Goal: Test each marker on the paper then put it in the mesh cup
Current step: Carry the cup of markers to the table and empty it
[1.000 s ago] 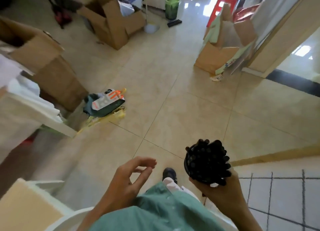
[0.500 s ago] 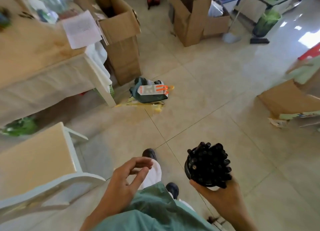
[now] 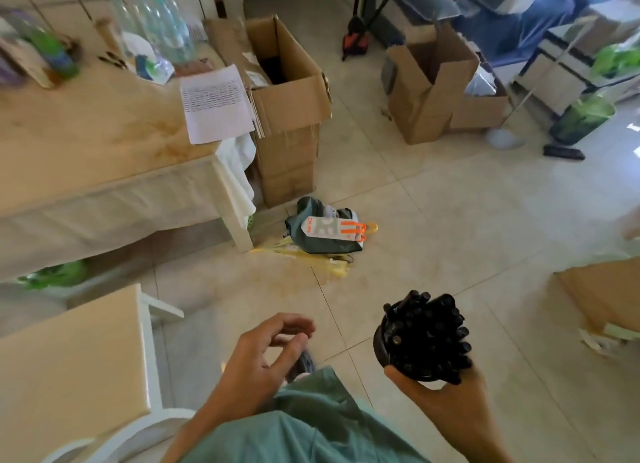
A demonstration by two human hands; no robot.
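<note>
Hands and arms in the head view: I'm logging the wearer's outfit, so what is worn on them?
Both hands are bare: left hand, right hand. No gloves, rings or watch show. Both forearms are uncovered, with no sleeve visible. A muted green garment shows between them.

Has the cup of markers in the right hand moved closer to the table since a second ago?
Cannot tell: the camera swung left. The cup of markers sits in the right hand as before.

left hand (image 3: 266, 355): raised at waist level, palm turned inward, fingers loosely curled, thumb near fingertips, nothing held
right hand (image 3: 440, 398): palm up, fingers wrapped under mesh cup (image 3: 388, 348), forearm running to lower right
clothing: green garment across lower centre
</note>
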